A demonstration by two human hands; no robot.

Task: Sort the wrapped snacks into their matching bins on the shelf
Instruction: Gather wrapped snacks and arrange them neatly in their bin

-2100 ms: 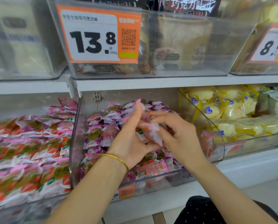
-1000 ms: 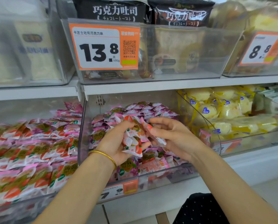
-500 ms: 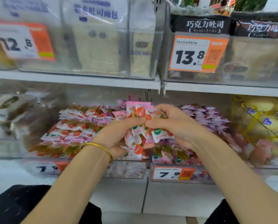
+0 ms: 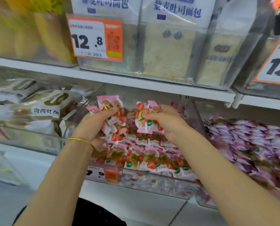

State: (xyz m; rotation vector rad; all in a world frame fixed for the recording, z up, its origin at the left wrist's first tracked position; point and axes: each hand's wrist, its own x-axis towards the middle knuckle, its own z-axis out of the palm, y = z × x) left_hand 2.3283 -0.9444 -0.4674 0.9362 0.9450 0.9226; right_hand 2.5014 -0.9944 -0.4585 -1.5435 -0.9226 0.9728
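Head view, lower centre: the left hand [image 4: 95,126] grips one bunch of strawberry packets [image 4: 110,108], and the right hand [image 4: 167,123] clutches a second bunch [image 4: 145,121]. Both are just above the matching strawberry bin [image 4: 152,180] at mid-frame, so release is likely a straight drop. Farther right lies the purple-wrapped bin [image 4: 201,202].

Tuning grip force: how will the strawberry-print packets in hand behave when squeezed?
Probably light: left hand and right hand each hold several packets. Likely floppy: they bend and splay past the fingers. They look glossy, so possibly slippery.

Right edge cuts the orange price tag [image 4: 277,69] after 13 — the purple snacks [image 4: 250,141] below smear into blur
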